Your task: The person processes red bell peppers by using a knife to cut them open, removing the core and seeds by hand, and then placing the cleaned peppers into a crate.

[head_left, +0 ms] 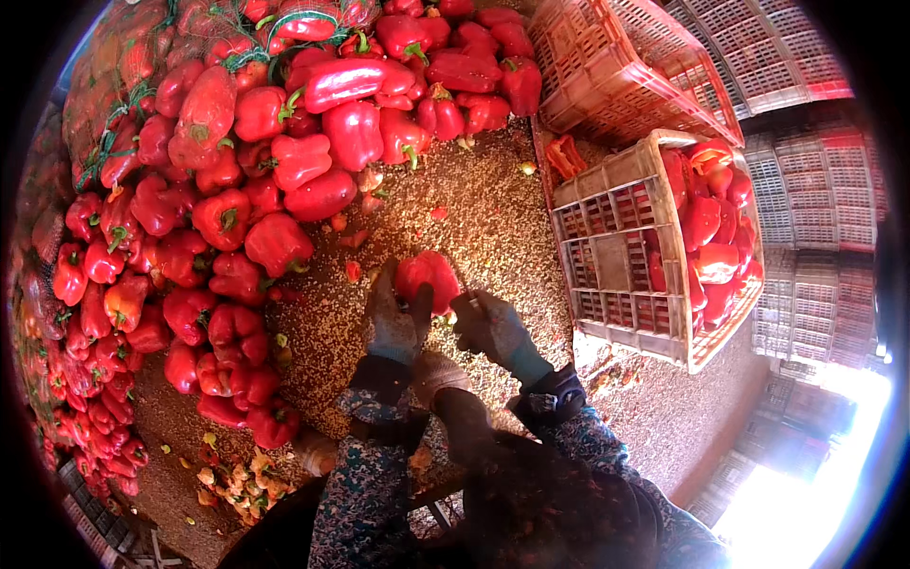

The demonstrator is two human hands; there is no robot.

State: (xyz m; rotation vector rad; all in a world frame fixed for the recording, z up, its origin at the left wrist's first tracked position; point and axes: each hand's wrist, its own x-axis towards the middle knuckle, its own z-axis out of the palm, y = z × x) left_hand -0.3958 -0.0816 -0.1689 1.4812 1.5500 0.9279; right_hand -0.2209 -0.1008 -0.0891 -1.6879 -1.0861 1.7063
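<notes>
One red pepper (428, 279), over seed-strewn floor (502, 232), long axis unclear. Left hand (392, 324): nearer, clamped round its left side. Right hand (493, 332): just to its right, curled, contents hidden.

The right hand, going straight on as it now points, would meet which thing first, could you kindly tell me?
Most likely the red pepper held in the left hand, just ahead of the right hand, though depth is unclear.
</notes>
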